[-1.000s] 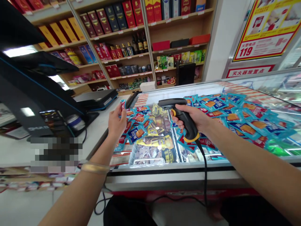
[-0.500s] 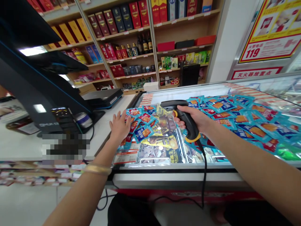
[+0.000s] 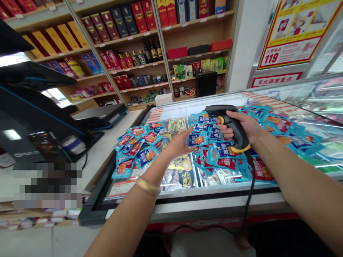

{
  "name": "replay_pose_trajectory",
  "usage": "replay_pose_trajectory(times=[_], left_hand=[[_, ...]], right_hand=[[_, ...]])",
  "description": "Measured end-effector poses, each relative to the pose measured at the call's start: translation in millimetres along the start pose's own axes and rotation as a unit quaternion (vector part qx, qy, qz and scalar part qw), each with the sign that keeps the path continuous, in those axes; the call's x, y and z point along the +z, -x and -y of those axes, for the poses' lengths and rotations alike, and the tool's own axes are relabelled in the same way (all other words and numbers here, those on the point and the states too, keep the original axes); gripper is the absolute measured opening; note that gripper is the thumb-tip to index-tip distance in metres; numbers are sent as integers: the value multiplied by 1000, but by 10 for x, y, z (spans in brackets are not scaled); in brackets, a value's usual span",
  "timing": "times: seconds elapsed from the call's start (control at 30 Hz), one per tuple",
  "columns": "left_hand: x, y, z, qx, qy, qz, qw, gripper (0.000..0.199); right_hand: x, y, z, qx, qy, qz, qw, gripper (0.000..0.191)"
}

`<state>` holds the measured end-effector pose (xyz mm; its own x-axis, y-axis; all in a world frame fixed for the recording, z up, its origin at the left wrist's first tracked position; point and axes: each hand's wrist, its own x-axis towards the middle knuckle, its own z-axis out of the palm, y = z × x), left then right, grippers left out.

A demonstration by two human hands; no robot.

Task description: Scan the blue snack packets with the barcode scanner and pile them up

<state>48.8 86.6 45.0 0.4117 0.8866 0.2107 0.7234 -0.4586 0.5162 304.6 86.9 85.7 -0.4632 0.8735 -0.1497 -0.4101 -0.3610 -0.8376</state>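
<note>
My right hand (image 3: 241,126) is wrapped around the grip of a black and yellow handheld barcode scanner (image 3: 230,123), with the scanner's head pointing left. My left hand (image 3: 178,144), gold bangle at the wrist, is at the left edge of the larger pile, its thumb and fingers closed around a blue and teal snack packet (image 3: 197,139); its fingertips are partly hidden. More such packets (image 3: 227,150), blue or red with teal edges, lie under and around the scanner. A smaller pile of packets (image 3: 138,144) sits to the left on the glass freezer top.
The glass-topped freezer (image 3: 166,194) shows yellow packs inside. To the left, a white counter (image 3: 112,142) bears a checkout terminal (image 3: 40,117) and a flat scale (image 3: 103,116). The scanner's black cable (image 3: 250,189) hangs over the freezer's front edge. Shelves of boxes stand behind.
My left hand has gone from the small left pile, where its fingers were spread, rightward to the larger pile. The scanner has moved a little right in my right hand. The view has shifted right.
</note>
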Motion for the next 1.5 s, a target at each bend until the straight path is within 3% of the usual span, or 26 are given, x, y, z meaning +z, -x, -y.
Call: replay_pose_trajectory(times=[0.17, 0.33, 0.4, 0.53, 0.63, 1.27, 1.5], left_hand=[[67, -67, 37, -27, 20, 21, 999, 78], [42, -34, 153, -43, 161, -35, 985, 77], [33, -23, 156, -82, 291, -65, 951, 70], [21, -5, 95, -145, 531, -77, 831, 61], [35, 14, 41, -155, 585, -61, 793, 53], [60, 27, -32, -166, 593, -62, 786, 45], [77, 27, -34, -157, 573, -70, 801, 50]], right_hand=[[-13, -45, -32, 6, -15, 0, 1000, 20], [16, -52, -58, 2, -14, 10, 1000, 23], [32, -40, -72, 5, -13, 10, 1000, 24], [82, -26, -116, 24, 0, 22, 999, 25], [121, -24, -154, 40, 20, 33, 998, 25], [113, -39, -207, 57, 48, 51, 996, 25], [123, -25, -190, 42, 34, 40, 998, 25]])
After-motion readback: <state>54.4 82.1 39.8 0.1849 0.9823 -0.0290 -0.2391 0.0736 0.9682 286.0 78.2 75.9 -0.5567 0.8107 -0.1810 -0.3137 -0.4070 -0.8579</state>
